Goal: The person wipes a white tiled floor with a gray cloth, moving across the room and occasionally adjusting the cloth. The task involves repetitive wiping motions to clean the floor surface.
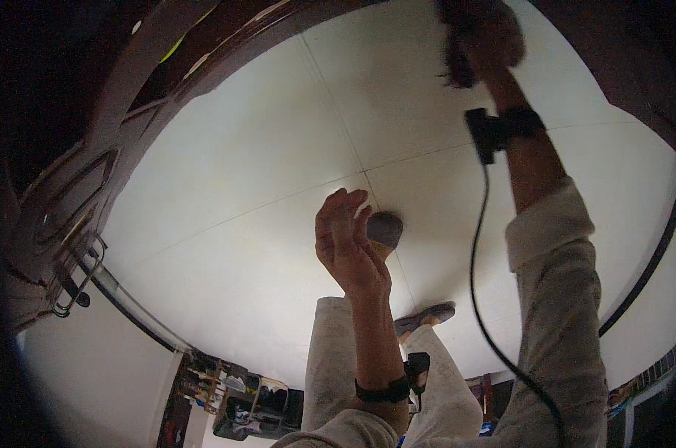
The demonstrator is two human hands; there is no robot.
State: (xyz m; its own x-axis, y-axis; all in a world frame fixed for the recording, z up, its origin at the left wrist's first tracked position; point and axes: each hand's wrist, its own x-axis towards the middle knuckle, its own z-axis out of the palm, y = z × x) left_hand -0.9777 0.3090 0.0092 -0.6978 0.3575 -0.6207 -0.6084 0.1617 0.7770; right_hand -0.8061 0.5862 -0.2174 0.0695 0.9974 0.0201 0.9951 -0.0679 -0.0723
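Note:
My left hand (346, 246) is raised over the pale tiled floor (248, 168), fingers loosely curled and thumb apart, with nothing in it. Below it in the picture, a strap with a small black device (418, 371) circles my left wrist. My right arm reaches far forward. At its end, my right hand (499, 42) grips a dark object (459, 61) with a ragged, bristly lower edge; shadow and blur hide what it is. A black band with a boxy device (483, 134) sits on my right wrist, and a black cable (475, 280) runs back from it along the sleeve.
Dark wooden furniture with moulded panels (74, 201) lines the left side, and a bent metal wire frame (83, 285) stands by it. My shoes (385, 228) are on the floor. Behind me are a shelf unit (201, 381) and an open dark suitcase-like bag (234, 417).

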